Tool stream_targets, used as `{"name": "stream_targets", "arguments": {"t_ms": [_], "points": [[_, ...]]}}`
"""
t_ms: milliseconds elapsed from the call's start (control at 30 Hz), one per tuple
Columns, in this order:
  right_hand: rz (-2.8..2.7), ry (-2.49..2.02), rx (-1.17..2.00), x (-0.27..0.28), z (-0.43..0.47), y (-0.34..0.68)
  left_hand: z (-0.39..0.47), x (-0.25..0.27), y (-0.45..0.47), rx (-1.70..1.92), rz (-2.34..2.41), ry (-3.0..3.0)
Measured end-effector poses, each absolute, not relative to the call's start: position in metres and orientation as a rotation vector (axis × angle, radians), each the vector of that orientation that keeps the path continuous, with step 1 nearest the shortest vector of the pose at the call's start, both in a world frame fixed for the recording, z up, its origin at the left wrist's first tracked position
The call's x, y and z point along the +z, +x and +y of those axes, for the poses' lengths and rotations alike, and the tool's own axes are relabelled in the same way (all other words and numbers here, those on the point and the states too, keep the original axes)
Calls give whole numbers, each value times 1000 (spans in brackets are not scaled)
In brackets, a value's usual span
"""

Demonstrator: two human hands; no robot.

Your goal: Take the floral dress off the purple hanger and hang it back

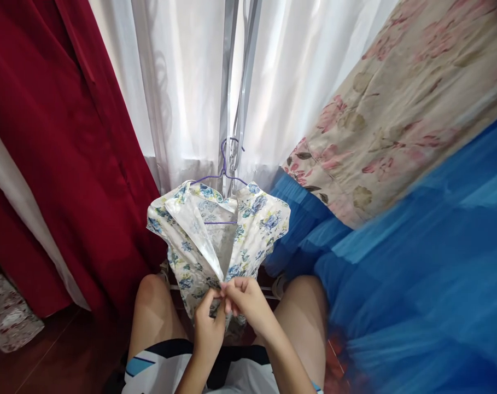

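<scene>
A white shirt (186, 246) printed with blue flowers hangs on a purple wire hanger (224, 174), its front parted at the neck and chest. The two front edges come together at about mid-chest, where both hands meet. My left hand (210, 317) pinches the shirt's front edge with thumb and fingers. Close against it, my right hand (246, 302) has its fingers curled on the other front edge at the same spot. Any button between the fingertips is hidden by them.
Behind the shirt hang white sheer curtains (186, 82) and grey metal poles (237, 82). Dark red cloth (80, 164) hangs at the left. On the right are a floral beige cloth (396, 120) and blue tulle (404, 273). My bare knees flank the shirt above a reddish tiled floor (47, 355).
</scene>
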State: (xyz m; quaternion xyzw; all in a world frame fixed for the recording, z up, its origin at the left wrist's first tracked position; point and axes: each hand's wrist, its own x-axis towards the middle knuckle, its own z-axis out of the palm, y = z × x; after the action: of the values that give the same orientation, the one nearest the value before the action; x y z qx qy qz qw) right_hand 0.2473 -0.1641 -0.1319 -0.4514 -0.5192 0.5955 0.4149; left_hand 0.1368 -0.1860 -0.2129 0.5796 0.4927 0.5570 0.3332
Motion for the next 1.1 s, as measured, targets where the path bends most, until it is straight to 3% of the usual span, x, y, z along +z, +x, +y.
{"name": "stream_targets", "arguments": {"t_ms": [300, 467, 600, 733, 833, 967, 1100], "points": [[-1141, -840, 1175, -12, -69, 239, -185, -196, 107, 1042, 1556, 2139], [-1139, -750, 1130, 4, -57, 232, -177, -191, 99, 897, 1542, 2225], [-1164, -714, 1106, -14, -71, 231, -152, -148, 92, 1211, 1306, 2167], [-1222, -696, 1076, -16, -84, 235, -110, -59, 91, 1762, 1075, 2235], [-1312, -706, 1014, -8, -90, 241, -82, -6, 96, 1747, 989, 2365], [-1408, -778, 854, -13, -84, 246, -70, 17, 106, 1721, 926, 2495], [-1557, -996, 642, -42, -74, 250, -67, 22, 85, 2022, 1079, 2286]]}}
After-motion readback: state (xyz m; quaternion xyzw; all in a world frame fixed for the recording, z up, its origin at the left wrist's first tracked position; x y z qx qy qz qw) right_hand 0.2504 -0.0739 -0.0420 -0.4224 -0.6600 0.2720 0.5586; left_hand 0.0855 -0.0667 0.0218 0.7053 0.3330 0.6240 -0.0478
